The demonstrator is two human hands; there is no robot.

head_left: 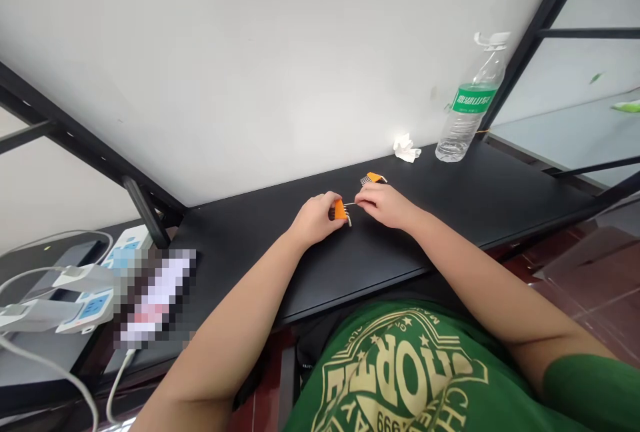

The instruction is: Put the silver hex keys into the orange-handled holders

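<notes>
My left hand (pixel 318 220) is closed around an orange hex key holder (pixel 341 209), from which several short bent metal ends stick out on the right. My right hand (pixel 381 205) pinches a thin metal hex key (pixel 352 204), whose other end reaches the holder's right side. Whether its tip sits inside a slot, I cannot tell. Just behind my right hand lies a second orange holder (pixel 375 177) with several hex keys in it, partly covered by my fingers.
The black tabletop (pixel 240 239) runs along a white wall. A crumpled tissue (pixel 407 149) and a plastic bottle (pixel 470 105) with a green label stand at the back right. On the left are a blurred-out phone (pixel 160 295), white power strips (pixel 95 309) and cables. Black metal frames flank both sides.
</notes>
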